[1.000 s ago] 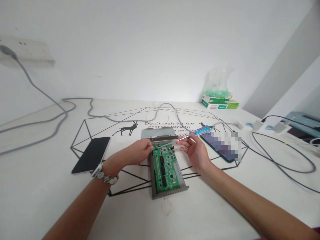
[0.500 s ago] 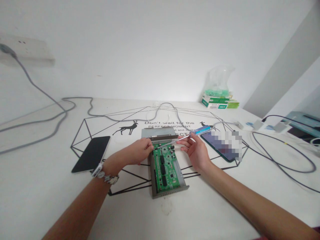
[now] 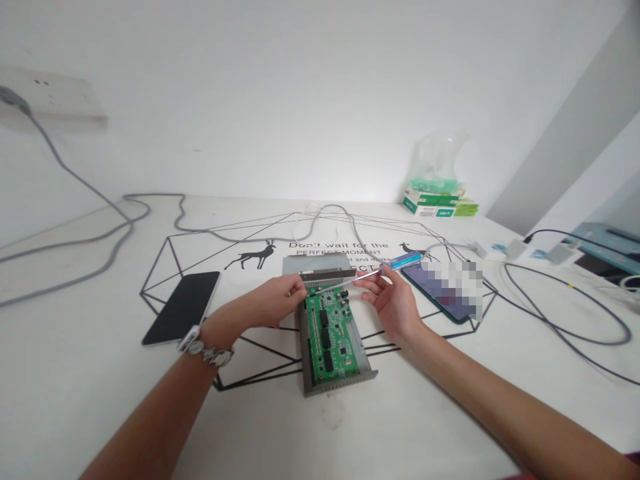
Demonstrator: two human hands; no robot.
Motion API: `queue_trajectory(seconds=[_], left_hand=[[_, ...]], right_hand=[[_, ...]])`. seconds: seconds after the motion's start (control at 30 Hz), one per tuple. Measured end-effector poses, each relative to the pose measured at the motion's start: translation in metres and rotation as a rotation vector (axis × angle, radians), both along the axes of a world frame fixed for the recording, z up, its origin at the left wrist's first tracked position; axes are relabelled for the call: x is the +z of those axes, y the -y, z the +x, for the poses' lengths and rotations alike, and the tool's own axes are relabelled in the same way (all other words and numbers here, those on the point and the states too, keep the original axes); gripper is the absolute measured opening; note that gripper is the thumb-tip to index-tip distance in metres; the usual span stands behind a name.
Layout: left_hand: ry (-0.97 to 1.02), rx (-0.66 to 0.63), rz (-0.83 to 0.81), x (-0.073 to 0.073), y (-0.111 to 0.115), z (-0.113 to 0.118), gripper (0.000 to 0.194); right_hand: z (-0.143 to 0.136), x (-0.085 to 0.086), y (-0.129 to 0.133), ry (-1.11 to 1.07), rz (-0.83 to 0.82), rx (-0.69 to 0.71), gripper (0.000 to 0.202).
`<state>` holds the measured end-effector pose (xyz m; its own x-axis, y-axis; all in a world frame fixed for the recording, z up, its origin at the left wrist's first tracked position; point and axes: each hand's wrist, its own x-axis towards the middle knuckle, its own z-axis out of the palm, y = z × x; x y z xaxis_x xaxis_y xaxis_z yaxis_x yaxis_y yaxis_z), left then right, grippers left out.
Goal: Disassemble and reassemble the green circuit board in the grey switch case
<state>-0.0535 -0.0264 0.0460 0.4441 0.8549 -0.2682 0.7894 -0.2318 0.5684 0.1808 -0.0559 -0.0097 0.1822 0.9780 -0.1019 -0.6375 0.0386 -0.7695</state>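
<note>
A green circuit board [image 3: 334, 340] lies in an open grey metal case [image 3: 340, 385] on the table. My right hand [image 3: 395, 303] grips a screwdriver [image 3: 403, 261] by its clear blue handle, and the shaft slants down leftward over the board's far end. Close to the screwdriver's tip, my left hand [image 3: 280, 300] is closed in a pinch at the case's far left corner. Whatever sits between those fingertips is hidden or too small to name. Behind the board lies a flat grey metal panel [image 3: 316, 264], partly covered by the case's raised far wall.
A dark-screened phone or tablet [image 3: 183, 308] lies at the left, and another phone [image 3: 443, 293] at the right. Boxes with a plastic bag [image 3: 434, 177] stand by the wall. A grey cable [image 3: 235, 239] crosses the back; white plugs [image 3: 520, 250] and a black cable [image 3: 565, 327] lie right.
The screwdriver's tip has shifted slightly to the right and away from me over the board. Both hands stay almost in place, and the board has not visibly moved.
</note>
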Motion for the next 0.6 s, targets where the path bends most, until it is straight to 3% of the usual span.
queue_trajectory(seconds=[0.1, 0.3, 0.6], left_hand=[[0.006, -0.022, 0.017, 0.0052, 0.0009, -0.0015, 0.033], [-0.011, -0.07, 0.272, 0.0094, -0.0019, -0.0024, 0.024], [-0.058, -0.048, 0.329, 0.0044, -0.0039, -0.0006, 0.017]], right_hand=[[0.0005, 0.0001, 0.0004, -0.007, 0.011, 0.003, 0.028], [0.0001, 0.0002, 0.0004, -0.007, 0.008, 0.009, 0.025], [0.0001, -0.0006, 0.0005, -0.019, 0.007, 0.004, 0.022]])
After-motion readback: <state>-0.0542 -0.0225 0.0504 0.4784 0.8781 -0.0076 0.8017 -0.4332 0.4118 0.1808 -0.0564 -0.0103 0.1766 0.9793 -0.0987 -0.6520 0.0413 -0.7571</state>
